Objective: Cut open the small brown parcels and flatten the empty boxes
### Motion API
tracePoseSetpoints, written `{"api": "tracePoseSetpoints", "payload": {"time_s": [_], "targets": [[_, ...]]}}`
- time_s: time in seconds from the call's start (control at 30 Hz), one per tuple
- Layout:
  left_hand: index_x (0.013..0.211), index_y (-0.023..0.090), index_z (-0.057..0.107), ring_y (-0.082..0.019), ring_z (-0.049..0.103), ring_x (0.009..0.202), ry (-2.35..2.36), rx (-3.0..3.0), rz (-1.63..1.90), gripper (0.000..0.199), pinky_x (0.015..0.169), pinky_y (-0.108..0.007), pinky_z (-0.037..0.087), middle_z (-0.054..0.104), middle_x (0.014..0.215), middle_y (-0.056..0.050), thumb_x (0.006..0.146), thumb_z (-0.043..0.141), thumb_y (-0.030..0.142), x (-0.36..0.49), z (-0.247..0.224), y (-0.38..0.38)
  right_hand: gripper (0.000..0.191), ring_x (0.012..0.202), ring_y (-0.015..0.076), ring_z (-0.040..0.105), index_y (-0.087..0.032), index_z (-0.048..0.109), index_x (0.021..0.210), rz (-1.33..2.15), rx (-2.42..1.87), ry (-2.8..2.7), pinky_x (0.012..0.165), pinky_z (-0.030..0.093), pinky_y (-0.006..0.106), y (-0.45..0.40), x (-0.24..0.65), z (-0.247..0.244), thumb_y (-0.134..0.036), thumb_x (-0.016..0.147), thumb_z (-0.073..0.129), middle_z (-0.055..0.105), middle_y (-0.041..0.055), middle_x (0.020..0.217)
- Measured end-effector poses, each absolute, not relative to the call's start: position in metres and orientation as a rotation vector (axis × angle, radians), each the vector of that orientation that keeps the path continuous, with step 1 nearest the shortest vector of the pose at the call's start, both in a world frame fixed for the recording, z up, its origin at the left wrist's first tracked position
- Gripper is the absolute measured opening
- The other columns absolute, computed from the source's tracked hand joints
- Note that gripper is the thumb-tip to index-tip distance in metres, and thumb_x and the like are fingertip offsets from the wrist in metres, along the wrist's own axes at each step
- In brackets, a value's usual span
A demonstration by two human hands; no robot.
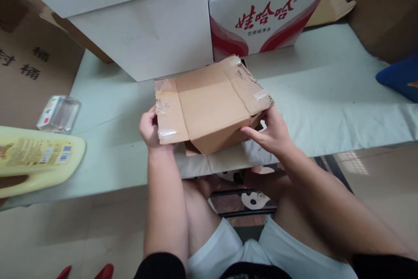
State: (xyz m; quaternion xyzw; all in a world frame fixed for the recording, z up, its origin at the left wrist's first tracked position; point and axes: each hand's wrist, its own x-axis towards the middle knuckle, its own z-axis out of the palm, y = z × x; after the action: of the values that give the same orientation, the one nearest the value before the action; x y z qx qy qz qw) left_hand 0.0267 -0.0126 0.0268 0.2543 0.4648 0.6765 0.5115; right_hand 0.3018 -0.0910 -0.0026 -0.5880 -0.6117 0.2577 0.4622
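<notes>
A small brown cardboard box [212, 100], partly unfolded, is held over the front part of the cloth-covered table. Its top panel lies flat, with torn edges and clear tape at the side flaps. My left hand [150, 130] grips the left flap, its fingertips partly hidden behind the cardboard. On the other side, my right hand [269, 131] holds the right corner, thumb against the front wall and fingers behind the flap. The underside of the box is mostly hidden.
Behind stand a large white box [146, 31] and a white-and-red carton [257, 22]. To the left are a clear plastic container [67, 114], a yellow jug [42, 157] and a big brown carton [32, 61]. A blue object [400, 78] sits at the right edge of the pale green tablecloth [326, 92].
</notes>
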Motion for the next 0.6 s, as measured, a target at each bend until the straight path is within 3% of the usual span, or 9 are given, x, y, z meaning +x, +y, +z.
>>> {"api": "tracePoseSetpoints", "payload": {"time_s": [0.07,0.13,0.23,0.3,0.43,0.53,0.6], "targets": [[0.067,0.017,0.065,-0.015,0.063,0.076,1.016,0.559,1.602,0.031,0.077,-0.027,0.051,0.067,0.071,-0.004,0.086,0.046,0.031,0.031,0.034,-0.019,0.061,0.085,0.0265,0.059,-0.021,0.056,0.109,0.498,-1.528,-1.537,0.071,0.051,0.041,-0.090,0.302,-0.004,-0.066,0.072,0.075,0.061,0.0086,0.096],[0.079,0.016,0.071,-0.022,0.068,0.094,0.941,0.634,1.463,0.038,0.086,-0.033,0.054,0.072,0.085,-0.007,0.087,0.050,0.047,0.036,0.037,-0.026,0.052,0.080,0.0236,0.056,-0.023,0.055,0.100,0.428,-1.552,-1.555,0.067,0.048,0.038,-0.089,0.302,-0.002,-0.062,0.073,0.075,0.060,0.0058,0.090],[0.097,0.020,0.074,-0.030,0.062,0.124,0.952,0.756,1.359,0.048,0.098,-0.039,0.054,0.075,0.107,-0.010,0.086,0.054,0.062,0.041,0.033,-0.030,0.039,0.073,0.0201,0.055,-0.023,0.055,0.089,0.450,-1.566,-1.487,0.065,0.045,0.035,-0.090,0.300,0.002,-0.052,0.074,0.075,0.062,0.0029,0.083],[0.100,0.021,0.073,-0.032,0.059,0.129,0.982,0.788,1.337,0.052,0.100,-0.040,0.055,0.074,0.110,-0.010,0.086,0.053,0.067,0.041,0.028,-0.029,0.032,0.071,0.0189,0.056,-0.022,0.057,0.085,0.558,-1.531,-1.384,0.065,0.046,0.034,-0.091,0.297,0.005,-0.051,0.078,0.070,0.063,0.0020,0.079],[0.095,0.020,0.071,-0.033,0.066,0.119,1.083,0.777,1.351,0.052,0.094,-0.040,0.059,0.073,0.094,-0.009,0.085,0.056,0.068,0.038,0.023,-0.026,0.042,0.074,0.0201,0.061,-0.021,0.060,0.077,0.792,-1.379,-1.139,0.066,0.049,0.033,-0.090,0.295,0.004,-0.062,0.085,0.059,0.060,0.0024,0.071],[0.091,0.019,0.070,-0.029,0.072,0.101,1.137,0.730,1.321,0.045,0.081,-0.037,0.062,0.068,0.078,-0.008,0.086,0.058,0.063,0.034,0.024,-0.027,0.049,0.068,0.0189,0.059,-0.023,0.053,0.067,0.884,-1.384,-0.962,0.060,0.047,0.031,-0.088,0.297,-0.002,-0.068,0.084,0.060,0.051,-0.0001,0.062],[0.084,0.019,0.069,-0.027,0.073,0.088,1.161,0.702,1.279,0.038,0.071,-0.034,0.061,0.064,0.069,-0.007,0.087,0.060,0.056,0.033,0.025,-0.027,0.046,0.071,0.0195,0.061,-0.023,0.054,0.070,0.914,-1.381,-0.880,0.063,0.049,0.032,-0.088,0.297,-0.006,-0.067,0.083,0.063,0.055,0.0004,0.067]]}}
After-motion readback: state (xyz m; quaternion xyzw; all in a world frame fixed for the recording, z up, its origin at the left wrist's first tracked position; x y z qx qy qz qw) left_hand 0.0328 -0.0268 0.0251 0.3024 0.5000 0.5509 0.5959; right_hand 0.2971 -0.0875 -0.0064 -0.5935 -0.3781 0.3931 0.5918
